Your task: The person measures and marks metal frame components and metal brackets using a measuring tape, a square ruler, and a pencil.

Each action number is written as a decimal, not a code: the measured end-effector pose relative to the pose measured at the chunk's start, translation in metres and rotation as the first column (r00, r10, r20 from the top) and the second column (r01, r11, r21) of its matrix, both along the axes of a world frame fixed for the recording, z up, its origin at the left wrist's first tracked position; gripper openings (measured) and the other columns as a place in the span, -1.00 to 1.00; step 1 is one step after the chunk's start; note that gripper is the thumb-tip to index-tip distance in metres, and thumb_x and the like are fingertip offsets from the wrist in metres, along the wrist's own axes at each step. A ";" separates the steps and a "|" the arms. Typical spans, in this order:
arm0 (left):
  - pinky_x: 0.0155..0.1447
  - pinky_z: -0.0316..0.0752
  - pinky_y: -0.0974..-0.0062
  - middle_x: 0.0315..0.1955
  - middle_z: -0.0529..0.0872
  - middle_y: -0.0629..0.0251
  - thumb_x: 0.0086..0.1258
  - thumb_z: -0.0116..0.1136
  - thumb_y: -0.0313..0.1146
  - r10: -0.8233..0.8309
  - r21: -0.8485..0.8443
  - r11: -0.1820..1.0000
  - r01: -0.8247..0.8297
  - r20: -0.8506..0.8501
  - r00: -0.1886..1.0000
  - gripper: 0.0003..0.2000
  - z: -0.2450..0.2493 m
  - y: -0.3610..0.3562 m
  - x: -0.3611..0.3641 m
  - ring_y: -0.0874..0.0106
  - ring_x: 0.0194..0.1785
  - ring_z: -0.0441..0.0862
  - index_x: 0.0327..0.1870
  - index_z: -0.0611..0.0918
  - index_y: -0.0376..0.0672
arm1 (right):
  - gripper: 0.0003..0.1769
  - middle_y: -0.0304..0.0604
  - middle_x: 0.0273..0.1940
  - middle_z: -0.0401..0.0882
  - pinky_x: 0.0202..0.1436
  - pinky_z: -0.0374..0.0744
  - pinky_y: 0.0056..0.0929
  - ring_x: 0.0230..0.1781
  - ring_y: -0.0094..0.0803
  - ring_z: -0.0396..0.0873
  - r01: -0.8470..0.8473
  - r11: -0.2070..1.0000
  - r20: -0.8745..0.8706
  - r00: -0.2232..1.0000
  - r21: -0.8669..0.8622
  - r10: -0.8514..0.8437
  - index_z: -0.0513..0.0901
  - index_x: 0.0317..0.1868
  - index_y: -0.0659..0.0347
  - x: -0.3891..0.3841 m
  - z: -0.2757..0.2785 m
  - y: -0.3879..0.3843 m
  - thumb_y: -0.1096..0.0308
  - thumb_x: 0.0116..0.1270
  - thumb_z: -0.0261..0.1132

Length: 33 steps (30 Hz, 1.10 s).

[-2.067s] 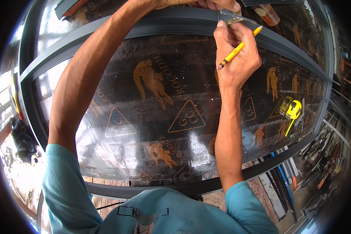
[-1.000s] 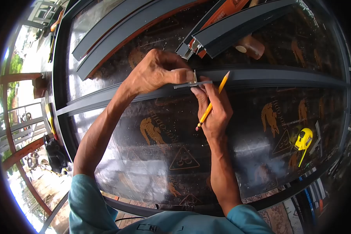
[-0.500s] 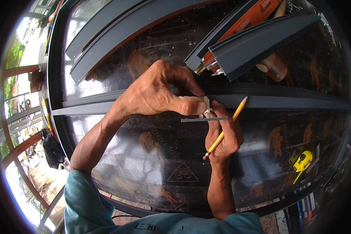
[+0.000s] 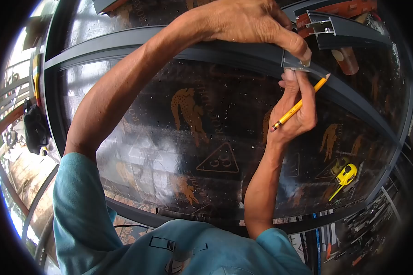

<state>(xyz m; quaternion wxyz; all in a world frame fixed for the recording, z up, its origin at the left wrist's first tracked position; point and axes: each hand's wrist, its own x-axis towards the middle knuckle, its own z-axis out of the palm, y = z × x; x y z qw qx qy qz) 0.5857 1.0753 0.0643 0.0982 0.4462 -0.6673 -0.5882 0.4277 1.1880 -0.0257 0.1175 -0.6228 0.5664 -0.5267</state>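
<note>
A small metal bracket (image 4: 306, 59) is held between my two hands, over a long dark grey aluminium profile (image 4: 248, 52). My left hand (image 4: 261, 27) reaches across from the left, with its thumb pressed on the bracket. From below, my right hand (image 4: 296, 103) pinches the bracket's lower edge with its fingertips. A yellow pencil (image 4: 299, 107) is also tucked in my right hand, its point up and to the right. Just beyond the hands, at the upper right, lies a cut profile (image 4: 348, 34) with its open end facing them.
The dark printed board (image 4: 215, 123) spans the work surface. A yellow tape measure (image 4: 346, 174) lies at the right. A brown cylindrical object (image 4: 348, 62) is under the cut profile. Metal pieces (image 4: 367, 229) are piled at the lower right, and a black bag (image 4: 34, 126) is at the left.
Both hands have moved up and to the right in the view with the bracket and pencil. The camera view has shifted, and the long profile now runs under the bracket.
</note>
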 end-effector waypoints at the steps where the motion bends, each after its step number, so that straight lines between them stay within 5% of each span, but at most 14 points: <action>1: -0.38 0.30 0.39 -0.71 0.50 0.26 0.06 0.27 0.16 0.010 -0.049 0.999 -0.014 -0.068 0.998 -0.44 -0.013 -0.001 0.000 0.44 -0.50 0.43 -0.45 0.72 -0.33 | -0.82 -0.03 -0.27 0.67 -0.37 0.64 -0.51 -0.39 -0.42 0.63 0.010 1.000 0.000 1.000 -0.004 -0.010 0.66 -0.13 0.40 0.001 -0.001 -0.001 0.48 0.31 0.28; 9: -0.31 0.36 0.41 -0.63 0.62 0.21 0.04 0.31 0.14 0.002 -0.083 0.996 -0.016 -0.175 0.985 -0.47 -0.035 -0.001 0.001 0.42 -0.42 0.51 -0.42 0.74 -0.31 | -0.85 -0.05 -0.27 0.69 -0.37 0.64 -0.51 -0.43 -0.44 0.63 -0.003 0.998 -0.012 1.000 -0.056 0.002 0.66 -0.16 0.38 0.000 -0.003 -0.003 0.48 0.31 0.29; 11: -0.17 0.49 0.42 -0.59 0.67 0.19 0.02 0.33 0.14 0.084 -0.341 0.932 -0.123 -0.126 0.988 -0.50 -0.049 0.007 -0.002 0.35 -0.40 0.61 -0.39 0.76 -0.23 | -0.84 -0.04 -0.28 0.69 -0.37 0.64 -0.50 -0.44 -0.41 0.64 0.002 1.000 -0.044 0.999 -0.015 -0.002 0.65 -0.15 0.38 0.000 0.001 0.000 0.49 0.30 0.29; 15: -0.33 0.33 0.33 -0.70 0.56 0.29 0.00 0.33 0.11 0.061 -0.166 0.983 -0.082 -0.127 0.990 -0.55 -0.035 0.007 -0.002 0.40 -0.51 0.50 -0.48 0.74 -0.19 | -0.83 0.01 -0.32 0.67 -0.36 0.61 -0.48 -0.42 -0.37 0.66 -0.001 1.000 -0.060 0.998 0.000 0.001 0.64 -0.12 0.41 -0.001 0.003 0.002 0.57 0.28 0.28; 20: -0.21 0.47 0.27 -0.63 0.66 0.18 -0.03 0.37 0.08 0.073 -0.084 0.993 -0.086 -0.146 0.987 -0.54 -0.040 0.005 -0.002 0.30 -0.45 0.61 -0.43 0.75 -0.23 | -0.82 0.03 -0.32 0.67 -0.34 0.63 -0.48 -0.39 -0.34 0.68 0.000 1.000 -0.077 0.997 0.027 0.002 0.63 -0.11 0.42 -0.002 0.003 0.003 0.58 0.28 0.27; 33: -0.18 0.48 0.42 -0.55 0.68 0.21 0.01 0.36 0.06 0.062 -0.140 0.987 -0.072 -0.074 0.995 -0.54 -0.032 0.005 -0.001 0.37 -0.40 0.61 -0.38 0.74 -0.25 | -0.83 0.01 -0.31 0.68 -0.32 0.65 -0.50 -0.37 -0.34 0.68 -0.023 1.000 -0.026 0.999 0.003 0.023 0.64 -0.12 0.39 0.000 0.004 0.001 0.59 0.27 0.28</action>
